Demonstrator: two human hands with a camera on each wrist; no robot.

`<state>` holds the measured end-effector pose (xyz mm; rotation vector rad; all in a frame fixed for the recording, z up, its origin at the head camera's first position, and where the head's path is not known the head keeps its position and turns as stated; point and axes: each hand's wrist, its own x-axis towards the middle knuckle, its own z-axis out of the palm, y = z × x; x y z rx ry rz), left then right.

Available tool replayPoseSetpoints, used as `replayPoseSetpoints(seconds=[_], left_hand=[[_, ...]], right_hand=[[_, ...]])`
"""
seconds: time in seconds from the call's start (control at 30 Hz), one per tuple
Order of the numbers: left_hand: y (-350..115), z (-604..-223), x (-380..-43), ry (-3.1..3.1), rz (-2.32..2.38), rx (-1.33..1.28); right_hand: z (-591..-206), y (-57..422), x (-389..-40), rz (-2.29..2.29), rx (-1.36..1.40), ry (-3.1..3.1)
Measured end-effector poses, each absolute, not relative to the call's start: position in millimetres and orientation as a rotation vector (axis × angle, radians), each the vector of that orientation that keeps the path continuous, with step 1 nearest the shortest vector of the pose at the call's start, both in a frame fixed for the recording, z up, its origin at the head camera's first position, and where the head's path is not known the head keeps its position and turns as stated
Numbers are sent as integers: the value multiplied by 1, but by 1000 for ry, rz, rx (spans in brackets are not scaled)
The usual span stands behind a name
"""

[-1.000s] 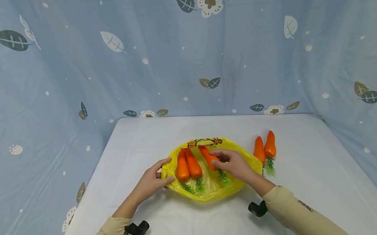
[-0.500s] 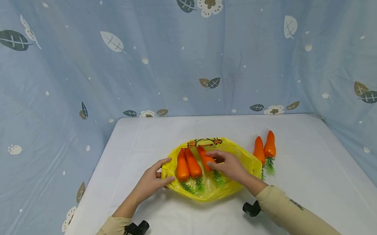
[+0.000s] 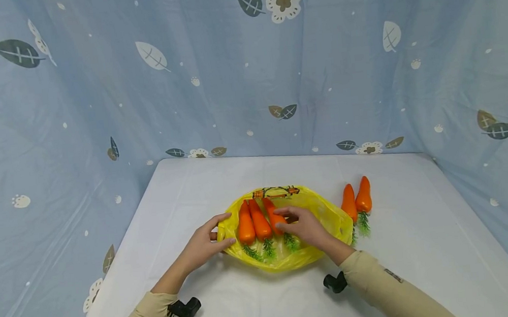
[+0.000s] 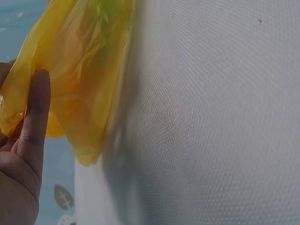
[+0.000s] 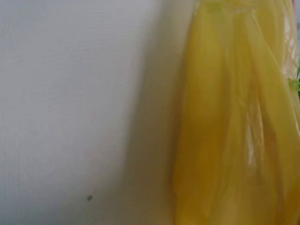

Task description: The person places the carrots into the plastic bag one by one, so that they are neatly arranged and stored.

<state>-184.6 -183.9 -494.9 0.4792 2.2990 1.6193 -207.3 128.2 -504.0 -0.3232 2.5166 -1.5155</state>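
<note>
A yellow plastic bag [image 3: 319, 213] lies spread wide on the white table, its mouth facing up. Inside it two orange carrots, the left one [image 3: 245, 224] and the middle one [image 3: 260, 220], lie side by side with green tops toward me. A third carrot [image 3: 271, 209] lies just right of them, and my right hand [image 3: 309, 228] holds it between thumb and fingers. My left hand [image 3: 204, 245] grips the bag's left rim; in the left wrist view its thumb [image 4: 35, 112] presses on the yellow film [image 4: 84, 79]. The right wrist view shows only the bag's outer side [image 5: 225, 122].
Two more carrots, a nearer one [image 3: 349, 203] and a farther one [image 3: 364, 195], lie on the white table [image 3: 409, 245] right of the bag. A blue patterned curtain [image 3: 246, 77] hangs behind and along both sides of the table.
My right hand has moved left inside the bag with the third carrot, bringing it beside the other two. My left hand has stayed at the bag's rim.
</note>
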Motion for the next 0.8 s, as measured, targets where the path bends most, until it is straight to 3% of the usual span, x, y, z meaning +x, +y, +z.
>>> replayPoseSetpoints(seconds=[0.8], left_hand=[[-186,-497,-186,2304,1618,501]], right_hand=[[-510,124,-204,-1462,-278,2512]])
